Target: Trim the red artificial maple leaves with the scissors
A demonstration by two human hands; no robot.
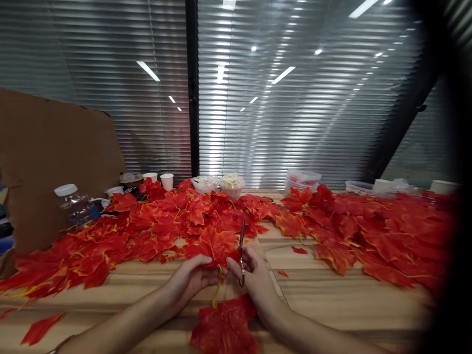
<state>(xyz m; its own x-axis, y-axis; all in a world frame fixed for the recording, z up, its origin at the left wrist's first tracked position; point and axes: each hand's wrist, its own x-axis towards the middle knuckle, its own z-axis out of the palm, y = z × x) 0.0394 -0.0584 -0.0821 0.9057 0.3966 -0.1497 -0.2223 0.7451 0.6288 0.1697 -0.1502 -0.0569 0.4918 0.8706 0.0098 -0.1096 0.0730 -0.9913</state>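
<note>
My left hand (197,278) pinches the left lower edge of a red maple leaf (217,244) near the middle of the table. On the leaf's right edge rests my right hand (250,275), its thumb and fingers closed on the leaf. A pair of scissors (242,246) stands upright in the right hand, blades pointing up and away. From the held leaf a yellow stem (216,294) runs down to a second red leaf (224,328) lying nearer to me, between my forearms.
Heaps of red leaves cover the table at left (147,231) and right (387,236). Behind stand paper cups (167,182) and plastic tubs (232,185). A clear bottle (75,204) and a cardboard sheet (59,157) are at left. Red scraps (42,328) lie on the wooden top.
</note>
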